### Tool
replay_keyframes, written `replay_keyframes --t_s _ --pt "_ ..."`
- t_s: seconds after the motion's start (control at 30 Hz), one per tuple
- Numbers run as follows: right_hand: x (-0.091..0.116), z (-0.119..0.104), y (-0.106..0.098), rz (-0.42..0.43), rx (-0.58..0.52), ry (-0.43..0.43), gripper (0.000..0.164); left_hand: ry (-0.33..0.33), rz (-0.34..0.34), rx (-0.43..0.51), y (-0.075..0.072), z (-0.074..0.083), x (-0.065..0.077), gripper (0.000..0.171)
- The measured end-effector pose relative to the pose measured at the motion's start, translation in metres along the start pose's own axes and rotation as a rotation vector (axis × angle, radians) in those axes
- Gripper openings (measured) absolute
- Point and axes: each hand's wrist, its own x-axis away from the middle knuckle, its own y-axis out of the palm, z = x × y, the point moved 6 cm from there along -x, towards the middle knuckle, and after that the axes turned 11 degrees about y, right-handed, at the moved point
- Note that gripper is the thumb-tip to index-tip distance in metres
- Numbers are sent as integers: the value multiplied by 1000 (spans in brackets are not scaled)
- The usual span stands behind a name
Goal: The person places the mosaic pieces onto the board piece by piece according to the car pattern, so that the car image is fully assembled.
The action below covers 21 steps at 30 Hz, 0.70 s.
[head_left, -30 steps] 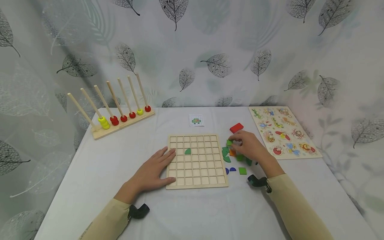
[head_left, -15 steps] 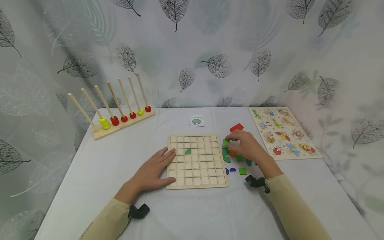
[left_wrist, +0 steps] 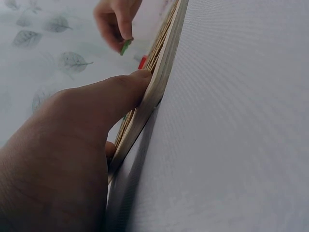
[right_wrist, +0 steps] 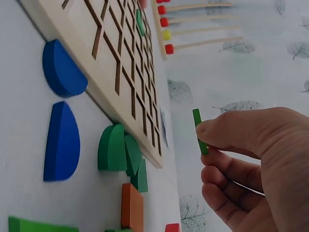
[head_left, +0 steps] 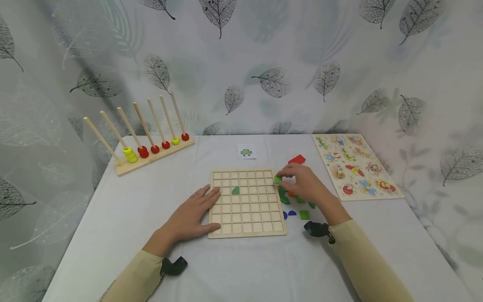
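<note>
The wooden grid board (head_left: 247, 235) lies flat on the white table, with one green quarter-circle piece (head_left: 235, 191) in a cell of its upper part. My left hand (head_left: 190, 216) rests along the board's left edge, fingers spread over it and thumb near the lower left corner. Between thumb and fingertips, my right hand (head_left: 303, 182) pinches a green square tile (right_wrist: 200, 130). That hand is at the board's upper right edge, above the loose pieces, and in the right wrist view the tile is raised and seen edge-on.
Right of the board lie dark green curved pieces (right_wrist: 112, 150), blue half-circles (right_wrist: 62, 141), an orange piece (right_wrist: 132, 205) and a green square (head_left: 304, 214). A red block (head_left: 297, 159), a picture card (head_left: 246, 152), an animal puzzle board (head_left: 354, 165) and a bead rack (head_left: 154, 157) stand farther back.
My right hand has moved left with the green square tile, from over the loose pieces to the board's right edge. The left hand has stayed in place.
</note>
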Motion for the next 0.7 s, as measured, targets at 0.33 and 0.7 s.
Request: replay_keyframes --t_s 0.33,0.7 --pt "-2 -13 7 8 -29 -76 25 11 18 -16 0 2 1 94" --pt "-6 -22 6 12 -33 -108 22 22 -16 -18 -2 5 -4 93"
